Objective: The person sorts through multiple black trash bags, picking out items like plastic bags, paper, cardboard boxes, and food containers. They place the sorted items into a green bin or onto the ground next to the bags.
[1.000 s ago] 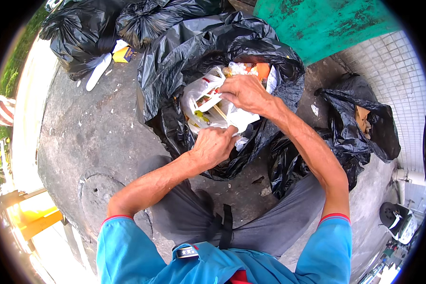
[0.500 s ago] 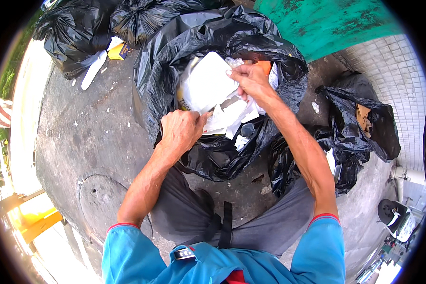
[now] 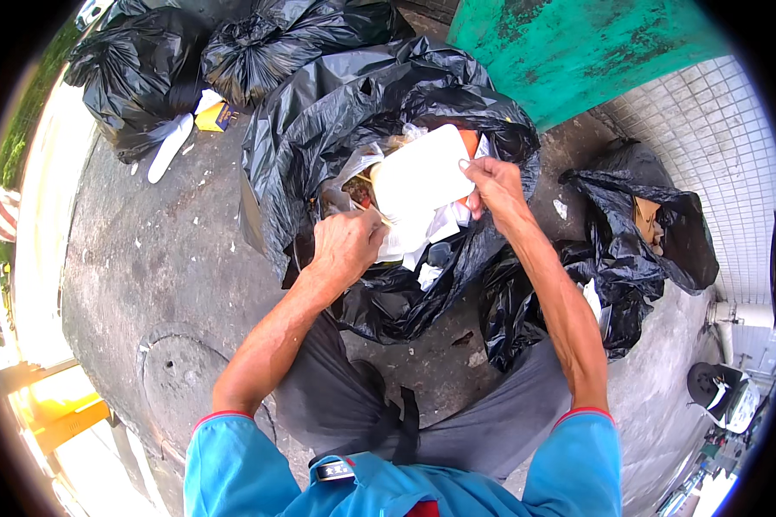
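Observation:
A black garbage bag (image 3: 293,138) stands open before me, its wide rim folded outward. My right hand (image 3: 500,191) pinches the right edge of a flat white lid-like piece with rounded corners (image 3: 427,172), tilted over the rubbish. At the bag's near left side is my left hand (image 3: 347,246), its fingers closed by the white paper scraps (image 3: 398,246); what they grip is hidden. Left of the white piece show a clear plastic bag (image 3: 364,160) and food remains (image 3: 359,191). A dark round lid or cup (image 3: 440,254) lies among the scraps.
Tied black bags (image 3: 142,77) sit at the far left, beside a white shoe-sole-shaped piece (image 3: 172,148) and a yellow-and-blue carton (image 3: 214,116). A green bin (image 3: 595,52) rises at the back right. Another open black bag (image 3: 612,233) stands by the tiled wall (image 3: 707,138).
My right hand has drawn the white piece to the right and toward me, uncovering the clear bag and food remains on its left. The left hand has shifted slightly right and nearer me.

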`<state>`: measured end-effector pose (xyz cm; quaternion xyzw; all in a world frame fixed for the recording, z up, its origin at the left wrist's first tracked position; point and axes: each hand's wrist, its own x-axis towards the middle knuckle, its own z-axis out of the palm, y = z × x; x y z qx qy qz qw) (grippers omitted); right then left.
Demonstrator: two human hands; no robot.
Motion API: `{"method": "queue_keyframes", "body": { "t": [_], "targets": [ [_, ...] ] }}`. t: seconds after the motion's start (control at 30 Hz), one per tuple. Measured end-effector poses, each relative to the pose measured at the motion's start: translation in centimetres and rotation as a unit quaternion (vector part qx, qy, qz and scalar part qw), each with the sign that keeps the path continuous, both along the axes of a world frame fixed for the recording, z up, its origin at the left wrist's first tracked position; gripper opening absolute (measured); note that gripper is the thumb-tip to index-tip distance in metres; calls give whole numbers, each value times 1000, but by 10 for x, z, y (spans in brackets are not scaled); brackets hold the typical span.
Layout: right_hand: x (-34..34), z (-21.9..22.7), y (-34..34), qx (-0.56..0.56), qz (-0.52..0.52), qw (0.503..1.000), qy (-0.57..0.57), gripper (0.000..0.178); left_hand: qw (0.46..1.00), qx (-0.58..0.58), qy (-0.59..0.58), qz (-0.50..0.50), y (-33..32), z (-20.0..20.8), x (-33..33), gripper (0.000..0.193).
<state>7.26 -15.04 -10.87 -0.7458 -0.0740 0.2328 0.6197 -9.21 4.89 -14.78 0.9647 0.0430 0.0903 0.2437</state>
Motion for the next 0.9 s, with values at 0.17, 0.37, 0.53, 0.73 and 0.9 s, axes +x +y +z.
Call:
{"method": "queue_keyframes", "body": {
  "t": [0.17, 0.37, 0.53, 0.73, 0.9],
  "targets": [
    [3, 0, -21, 95, -55, 994, 25, 28, 995, 20, -81, -60, -11, -3, 15, 9],
    [4, 6, -18, 141, -120, 980, 69, 24, 996, 38, 26, -76, -26, -22, 29, 12],
    [11, -20, -40, -52, -117, 990, 58, 27, 992, 50, 85, -75, -39, -21, 43, 11],
    [5, 43, -34, 42, -82, 995, 26, 31, 993, 42, 97, -57, -31, -35, 42, 14],
    [24, 52, -51, 31, -99, 995, 7, 30, 997, 45, 58, -17, -28, -38, 41, 16]
  ]
}}
